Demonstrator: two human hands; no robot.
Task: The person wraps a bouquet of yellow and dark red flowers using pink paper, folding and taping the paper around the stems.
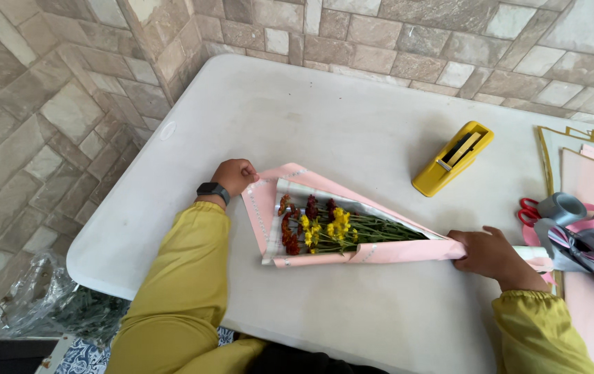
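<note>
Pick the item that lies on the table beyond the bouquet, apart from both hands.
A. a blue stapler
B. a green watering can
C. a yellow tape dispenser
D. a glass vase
C: the yellow tape dispenser lies on the white table beyond the bouquet, while the left hand and right hand grip the pink wrap.
</note>
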